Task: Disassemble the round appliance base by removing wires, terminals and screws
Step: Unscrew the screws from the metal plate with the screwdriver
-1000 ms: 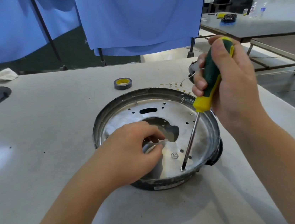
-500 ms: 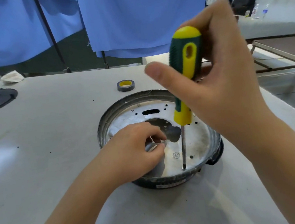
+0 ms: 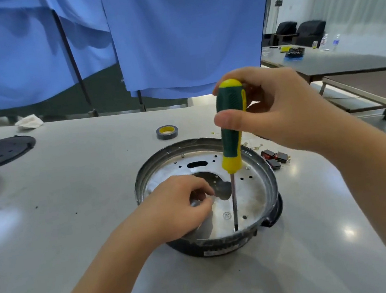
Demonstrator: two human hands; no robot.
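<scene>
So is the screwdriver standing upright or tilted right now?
Upright. The screwdriver stands nearly vertical in the right hand, handle almost straight above its tip, which sits at the base's near rim.

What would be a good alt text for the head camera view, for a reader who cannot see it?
A right hand holds a green and yellow screwdriver upright, its tip at the near edge inside a round metal appliance base, while the left hand pinches a small metal part. A tape roll lies behind.
</scene>
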